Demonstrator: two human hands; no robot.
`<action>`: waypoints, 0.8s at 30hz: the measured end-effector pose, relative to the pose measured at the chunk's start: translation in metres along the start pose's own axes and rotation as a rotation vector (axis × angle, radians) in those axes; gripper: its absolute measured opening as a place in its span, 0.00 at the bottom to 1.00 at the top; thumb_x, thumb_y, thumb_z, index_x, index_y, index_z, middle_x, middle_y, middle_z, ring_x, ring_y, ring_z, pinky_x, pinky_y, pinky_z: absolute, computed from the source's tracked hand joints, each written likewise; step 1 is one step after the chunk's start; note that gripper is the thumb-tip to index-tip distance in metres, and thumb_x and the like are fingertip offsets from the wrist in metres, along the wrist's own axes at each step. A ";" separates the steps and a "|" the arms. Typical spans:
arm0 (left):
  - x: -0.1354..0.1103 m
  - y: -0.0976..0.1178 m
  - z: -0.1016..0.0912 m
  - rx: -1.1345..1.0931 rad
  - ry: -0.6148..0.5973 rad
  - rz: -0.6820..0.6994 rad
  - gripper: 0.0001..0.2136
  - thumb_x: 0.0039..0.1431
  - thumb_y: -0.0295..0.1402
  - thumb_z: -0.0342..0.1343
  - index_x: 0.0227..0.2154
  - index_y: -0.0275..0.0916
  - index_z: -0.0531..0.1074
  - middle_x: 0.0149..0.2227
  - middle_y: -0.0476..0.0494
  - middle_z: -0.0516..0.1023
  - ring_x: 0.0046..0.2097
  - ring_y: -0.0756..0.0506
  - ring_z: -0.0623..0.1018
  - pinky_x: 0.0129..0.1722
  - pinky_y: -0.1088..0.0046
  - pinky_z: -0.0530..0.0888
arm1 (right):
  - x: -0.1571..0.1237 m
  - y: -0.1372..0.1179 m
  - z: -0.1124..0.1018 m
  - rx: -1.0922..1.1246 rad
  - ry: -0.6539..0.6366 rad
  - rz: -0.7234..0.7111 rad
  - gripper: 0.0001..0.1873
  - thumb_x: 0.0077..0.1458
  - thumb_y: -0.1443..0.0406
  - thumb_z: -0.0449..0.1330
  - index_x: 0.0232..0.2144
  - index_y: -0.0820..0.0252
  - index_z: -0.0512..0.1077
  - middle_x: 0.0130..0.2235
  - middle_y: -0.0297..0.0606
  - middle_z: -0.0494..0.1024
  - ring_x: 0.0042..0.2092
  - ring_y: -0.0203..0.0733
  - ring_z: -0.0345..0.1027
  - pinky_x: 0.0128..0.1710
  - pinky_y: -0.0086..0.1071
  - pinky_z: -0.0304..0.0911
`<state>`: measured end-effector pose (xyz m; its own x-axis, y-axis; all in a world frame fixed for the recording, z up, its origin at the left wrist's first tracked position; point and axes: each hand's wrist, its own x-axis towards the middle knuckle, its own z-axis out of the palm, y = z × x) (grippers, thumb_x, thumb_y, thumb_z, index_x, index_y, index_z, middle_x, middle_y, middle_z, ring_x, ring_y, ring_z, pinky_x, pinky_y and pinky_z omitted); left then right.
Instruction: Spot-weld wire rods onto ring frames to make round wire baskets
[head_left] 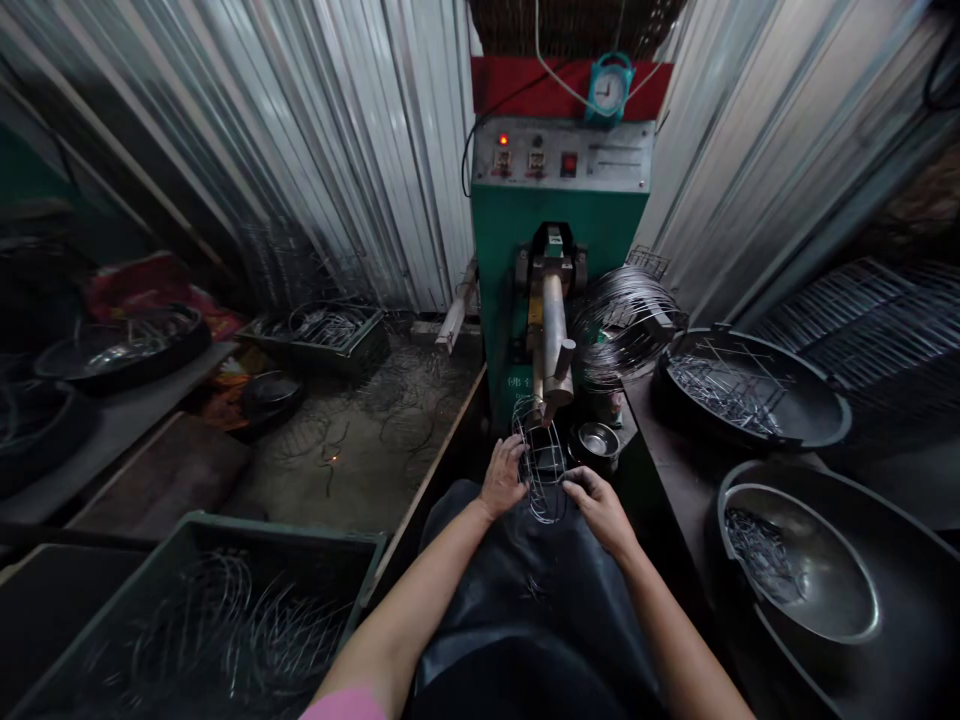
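Just a rounded wire frame (543,462)

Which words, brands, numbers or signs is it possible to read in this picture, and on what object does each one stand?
"佛": on the green machine; the rest is hidden or too blurred to read.
Control panel: small markings under the switches, too blurred to read.
Clock: dial numbers too small to read.

Wire frame (543,462): mtl (sl. glossy)
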<state>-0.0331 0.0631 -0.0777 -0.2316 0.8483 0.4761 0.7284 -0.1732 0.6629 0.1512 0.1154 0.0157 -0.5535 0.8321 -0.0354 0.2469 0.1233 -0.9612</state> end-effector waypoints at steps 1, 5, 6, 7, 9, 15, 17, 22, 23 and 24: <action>0.003 -0.002 0.001 -0.011 -0.005 0.017 0.25 0.44 0.28 0.57 0.49 0.40 0.62 0.55 0.35 0.63 0.60 0.37 0.59 0.59 0.50 0.52 | -0.001 0.000 0.001 -0.012 0.011 -0.009 0.10 0.48 0.57 0.57 0.28 0.58 0.70 0.29 0.35 0.71 0.33 0.40 0.64 0.34 0.31 0.60; 0.009 -0.010 0.002 -0.058 -0.023 0.023 0.22 0.44 0.25 0.56 0.45 0.40 0.64 0.54 0.36 0.64 0.60 0.38 0.59 0.58 0.52 0.57 | -0.005 0.002 0.004 -0.036 0.031 -0.016 0.11 0.48 0.57 0.56 0.28 0.58 0.69 0.29 0.36 0.71 0.33 0.41 0.64 0.34 0.31 0.60; 0.010 -0.012 0.001 -0.064 -0.027 0.013 0.22 0.43 0.25 0.56 0.45 0.40 0.64 0.54 0.36 0.64 0.60 0.38 0.59 0.58 0.51 0.58 | -0.007 0.003 0.005 -0.038 0.041 -0.018 0.11 0.48 0.57 0.56 0.28 0.58 0.69 0.29 0.36 0.72 0.34 0.42 0.64 0.35 0.32 0.61; 0.010 -0.013 0.000 -0.068 -0.033 0.003 0.22 0.43 0.25 0.56 0.44 0.40 0.64 0.54 0.36 0.64 0.60 0.38 0.59 0.58 0.51 0.58 | -0.009 0.004 0.006 -0.038 0.051 -0.025 0.11 0.49 0.57 0.56 0.29 0.58 0.69 0.30 0.36 0.72 0.34 0.42 0.64 0.36 0.32 0.61; 0.009 -0.013 -0.002 -0.070 -0.045 -0.005 0.21 0.43 0.25 0.57 0.44 0.40 0.64 0.53 0.36 0.64 0.59 0.38 0.59 0.58 0.51 0.58 | -0.012 0.003 0.008 -0.037 0.068 -0.047 0.11 0.49 0.57 0.56 0.30 0.58 0.69 0.31 0.37 0.73 0.36 0.42 0.65 0.38 0.33 0.61; 0.006 -0.002 -0.008 -0.071 -0.020 -0.016 0.23 0.41 0.30 0.60 0.44 0.39 0.64 0.48 0.37 0.67 0.55 0.38 0.64 0.56 0.53 0.60 | -0.003 -0.012 0.008 -0.040 0.107 -0.085 0.11 0.50 0.58 0.54 0.30 0.59 0.69 0.31 0.38 0.73 0.35 0.43 0.66 0.37 0.33 0.60; 0.008 0.002 -0.010 -0.095 -0.010 -0.034 0.23 0.41 0.29 0.61 0.44 0.39 0.65 0.48 0.38 0.67 0.55 0.38 0.64 0.56 0.54 0.60 | 0.004 -0.018 0.007 -0.057 0.115 -0.102 0.10 0.49 0.58 0.55 0.29 0.58 0.69 0.30 0.37 0.73 0.35 0.43 0.66 0.37 0.34 0.60; 0.008 0.008 -0.008 -0.213 -0.018 -0.128 0.24 0.39 0.29 0.62 0.43 0.40 0.66 0.47 0.39 0.67 0.54 0.38 0.65 0.53 0.56 0.64 | 0.012 -0.025 0.006 -0.086 0.117 -0.104 0.10 0.47 0.58 0.56 0.27 0.58 0.70 0.29 0.37 0.74 0.33 0.43 0.66 0.35 0.34 0.61; 0.007 0.008 -0.007 -0.245 -0.006 -0.145 0.24 0.39 0.29 0.62 0.43 0.40 0.66 0.47 0.40 0.67 0.53 0.39 0.66 0.53 0.56 0.64 | 0.012 -0.025 0.006 -0.082 0.118 -0.105 0.10 0.47 0.57 0.56 0.27 0.58 0.70 0.29 0.37 0.74 0.34 0.43 0.67 0.36 0.34 0.61; 0.005 0.009 -0.006 -0.273 0.010 -0.161 0.24 0.39 0.29 0.62 0.44 0.41 0.66 0.48 0.40 0.67 0.53 0.39 0.66 0.52 0.57 0.65 | 0.011 -0.026 0.006 -0.077 0.122 -0.106 0.10 0.47 0.57 0.56 0.27 0.58 0.70 0.29 0.37 0.75 0.34 0.44 0.67 0.36 0.35 0.61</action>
<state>-0.0316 0.0631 -0.0656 -0.3368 0.8713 0.3571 0.4819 -0.1663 0.8603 0.1337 0.1181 0.0383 -0.4804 0.8710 0.1031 0.2546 0.2510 -0.9339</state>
